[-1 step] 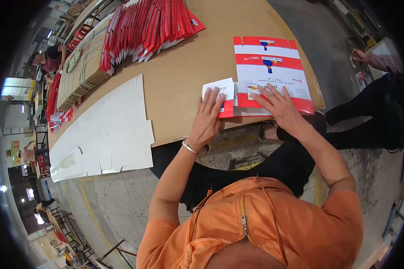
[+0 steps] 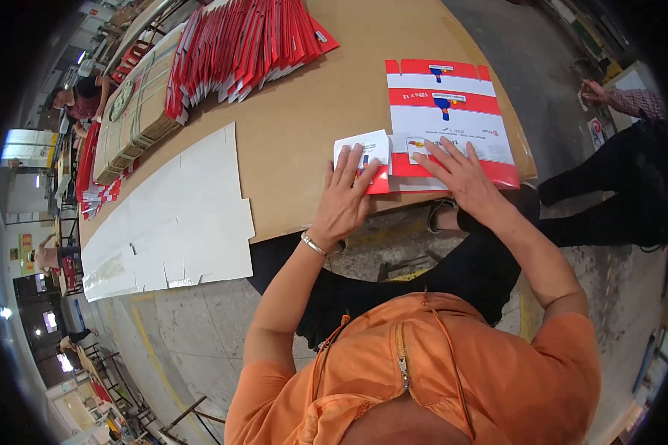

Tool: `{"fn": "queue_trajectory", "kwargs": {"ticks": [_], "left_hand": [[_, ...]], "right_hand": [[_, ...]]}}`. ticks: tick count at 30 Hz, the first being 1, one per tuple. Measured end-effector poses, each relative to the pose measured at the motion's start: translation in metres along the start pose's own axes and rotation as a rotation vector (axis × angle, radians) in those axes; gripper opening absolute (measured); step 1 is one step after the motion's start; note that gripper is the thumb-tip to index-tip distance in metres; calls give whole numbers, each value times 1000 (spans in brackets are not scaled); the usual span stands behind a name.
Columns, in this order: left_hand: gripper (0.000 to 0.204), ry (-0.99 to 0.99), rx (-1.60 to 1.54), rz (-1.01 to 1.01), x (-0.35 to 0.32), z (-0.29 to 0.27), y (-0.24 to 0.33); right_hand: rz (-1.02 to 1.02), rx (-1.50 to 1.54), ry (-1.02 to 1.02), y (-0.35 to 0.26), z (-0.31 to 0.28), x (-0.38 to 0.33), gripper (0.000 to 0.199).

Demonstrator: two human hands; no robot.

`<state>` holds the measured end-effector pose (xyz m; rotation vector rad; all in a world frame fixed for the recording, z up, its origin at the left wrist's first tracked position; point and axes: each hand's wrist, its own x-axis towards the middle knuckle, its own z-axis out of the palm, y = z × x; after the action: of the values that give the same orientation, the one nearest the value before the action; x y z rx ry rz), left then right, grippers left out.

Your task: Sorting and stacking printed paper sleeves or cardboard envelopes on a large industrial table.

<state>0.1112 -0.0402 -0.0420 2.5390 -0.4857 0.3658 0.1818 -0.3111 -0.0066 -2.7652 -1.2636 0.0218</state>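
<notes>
Fingers [image 2: 452, 150] extended, left hand [image 2: 340, 194] palm-down on narrow cardboard piece [image 2: 380, 182], right hand [image 2: 469, 184] apart on wider red-and-white panel [image 2: 416, 119].

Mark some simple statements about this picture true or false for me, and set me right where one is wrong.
1. The right hand lies on the printed cardboard. True.
2. The left hand is raised clear of everything. False: it lies on a small red-and-white piece.
3. The bracelet is on the right wrist. False: it is on the left.
4. The white sheet lies to the left of both hands. True.
5. The red stack is nearer than the hands. False: it is farther away.
</notes>
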Motion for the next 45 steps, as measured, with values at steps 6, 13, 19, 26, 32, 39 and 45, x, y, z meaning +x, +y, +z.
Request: {"fn": "queue_trajectory", "kwargs": {"ticks": [6,13,19,26,32,39,45], "left_hand": [[57,-99,248,-98,4,18,6],[56,-143,348,-122,5,21,8],[55,-181,398,-155,7,19,16],[58,-111,325,-170,4,20,17],[65,-130,270,-288,8,29,16],[77,-85,147,-465,90,33,-9],[78,199,-335,-474,54,44,7]], "right_hand": [[-24,-67,49,-4,17,-5,71],[-38,-153,15,-7,24,-11,77],[-66,-127,18,-6,30,-13,71],[-88,-28,-30,-4,28,-18,70],[-123,-13,-46,0,29,-17,75],[-164,2,37,8,19,-14,72],[429,1141,-27,-75,-5,-74,47]]}}
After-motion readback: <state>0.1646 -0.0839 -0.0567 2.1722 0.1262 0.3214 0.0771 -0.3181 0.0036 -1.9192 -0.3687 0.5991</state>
